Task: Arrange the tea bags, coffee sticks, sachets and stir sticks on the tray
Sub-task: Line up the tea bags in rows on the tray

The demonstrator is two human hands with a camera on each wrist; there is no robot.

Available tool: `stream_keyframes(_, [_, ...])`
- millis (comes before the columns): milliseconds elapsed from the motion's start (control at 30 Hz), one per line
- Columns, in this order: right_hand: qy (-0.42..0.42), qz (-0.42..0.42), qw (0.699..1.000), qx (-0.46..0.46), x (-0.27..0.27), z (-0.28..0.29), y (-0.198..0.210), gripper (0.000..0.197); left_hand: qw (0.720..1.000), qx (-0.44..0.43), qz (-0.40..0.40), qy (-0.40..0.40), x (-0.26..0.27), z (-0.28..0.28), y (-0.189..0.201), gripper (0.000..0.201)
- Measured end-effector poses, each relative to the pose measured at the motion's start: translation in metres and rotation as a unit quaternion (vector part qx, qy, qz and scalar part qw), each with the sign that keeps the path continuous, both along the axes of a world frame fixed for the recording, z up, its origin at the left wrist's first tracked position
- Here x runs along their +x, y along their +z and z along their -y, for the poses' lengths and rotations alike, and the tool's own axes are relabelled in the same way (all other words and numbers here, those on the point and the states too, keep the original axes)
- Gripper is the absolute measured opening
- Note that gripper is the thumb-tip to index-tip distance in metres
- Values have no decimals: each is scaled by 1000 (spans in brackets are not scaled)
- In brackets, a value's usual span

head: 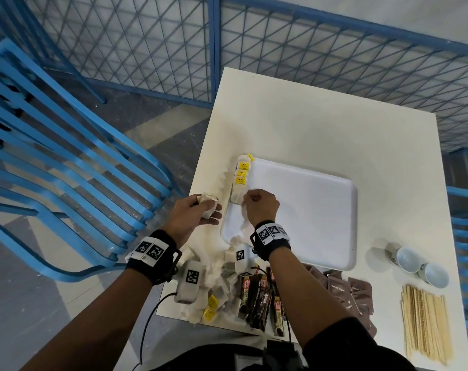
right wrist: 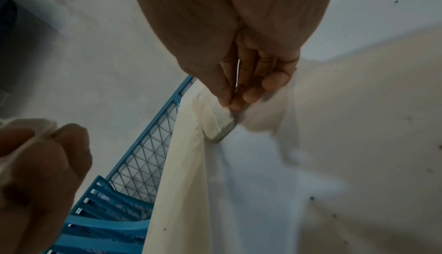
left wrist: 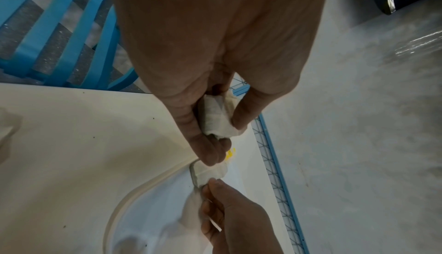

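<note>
A white tray (head: 321, 210) lies on the cream table. Along its left rim runs a row of tea bags (head: 241, 175) with yellow tags. My right hand (head: 259, 207) pinches a tea bag (head: 237, 196) at the near end of that row, over the tray's left edge; in the right wrist view the same tea bag (right wrist: 220, 125) hangs below the fingertips (right wrist: 235, 103). My left hand (head: 198, 212) grips a bunch of tea bags (left wrist: 217, 118) just left of the tray.
More tea bags (head: 214, 303) and dark coffee sticks (head: 259, 295) lie at the table's near edge. Brown sachets (head: 350, 293), wooden stir sticks (head: 425, 319) and two white cups (head: 420, 263) sit to the right. Blue chairs (head: 67, 156) stand left of the table.
</note>
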State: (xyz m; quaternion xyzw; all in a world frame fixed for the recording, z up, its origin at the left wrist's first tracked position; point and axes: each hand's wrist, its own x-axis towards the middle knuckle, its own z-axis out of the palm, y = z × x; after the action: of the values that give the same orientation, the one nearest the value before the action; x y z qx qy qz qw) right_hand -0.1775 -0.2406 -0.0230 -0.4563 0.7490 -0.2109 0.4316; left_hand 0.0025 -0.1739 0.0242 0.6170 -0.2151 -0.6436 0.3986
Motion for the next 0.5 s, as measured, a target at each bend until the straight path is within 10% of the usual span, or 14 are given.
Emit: stream_keyframes(500, [-31, 6, 999, -11, -2, -2, 2, 15, 1000, -7, -10, 16, -1, -4, 2, 12])
